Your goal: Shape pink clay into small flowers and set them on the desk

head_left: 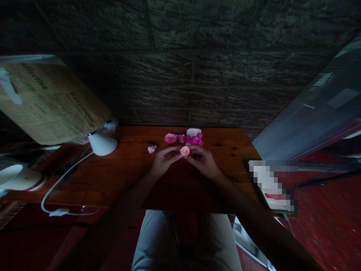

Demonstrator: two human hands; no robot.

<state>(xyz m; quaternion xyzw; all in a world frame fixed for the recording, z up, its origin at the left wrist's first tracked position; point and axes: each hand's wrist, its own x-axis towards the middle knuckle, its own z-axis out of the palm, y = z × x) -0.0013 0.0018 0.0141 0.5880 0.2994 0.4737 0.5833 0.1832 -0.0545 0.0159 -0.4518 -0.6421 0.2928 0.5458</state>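
— Item one?
— Pale pink flower (184, 151), one; between left hand (164, 161) and right hand (203, 161), fingertips of both closed narrowly on its sides (held over the wooden table (129, 180)).
— Item two?
— Brighter pink flowers (170, 138), a row, just beyond the hands; white lamp base (103, 144), far left.

Pale grey trousers (152, 244), soft creases, bare forearms (239, 197)

Square pixel blocks mask the pale flat object (272, 186) on the bench's (132, 165) right end. The left picture edge crops the white cylindrical mug-like vessel (21, 177). Smaller print on the brown printed-paper lampshade (53, 99) is blurred, probably unreadable throughout.
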